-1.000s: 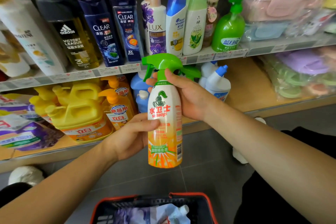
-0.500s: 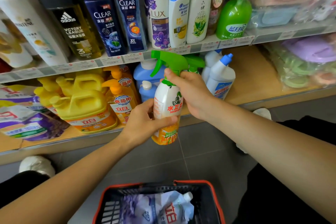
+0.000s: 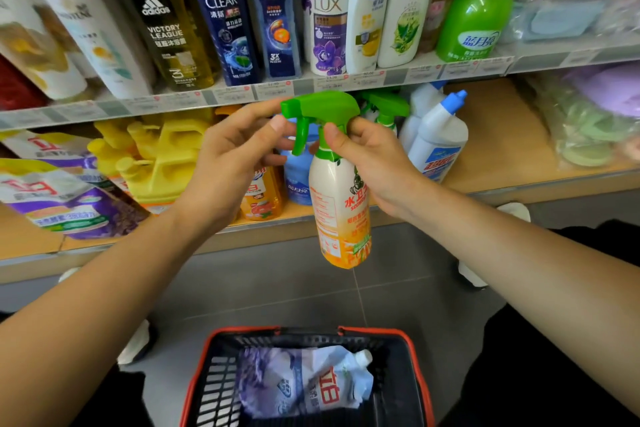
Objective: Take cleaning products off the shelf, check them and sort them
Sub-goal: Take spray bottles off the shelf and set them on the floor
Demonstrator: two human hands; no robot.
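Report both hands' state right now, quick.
Left hand: pinching the green nozzle of the spray bottle.
Right hand: gripping the spray bottle's neck, just under the trigger head.

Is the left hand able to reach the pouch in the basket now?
Likely not yet: the left hand holds the trigger of the spray bottle. The pouch lies uncovered in the basket, so nothing else blocks it.
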